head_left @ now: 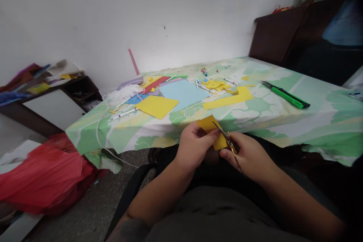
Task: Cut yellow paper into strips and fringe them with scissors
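My left hand [194,144] grips a small piece of yellow paper [208,124] between thumb and fingers, just in front of the table's near edge. My right hand [249,155] is closed on a pair of scissors [233,145], whose blades point up and left across the yellow paper. On the table beyond lie a yellow sheet [157,106], a light blue sheet [183,93], a cut yellow strip [229,99] and a heap of yellow scraps [217,85].
A green box cutter [287,96] lies at the right of the cloth-covered table [252,115]. White string [124,92] and several markers are at the left. A red bag [53,176] sits on the floor; a dark cabinet [279,34] stands at the right.
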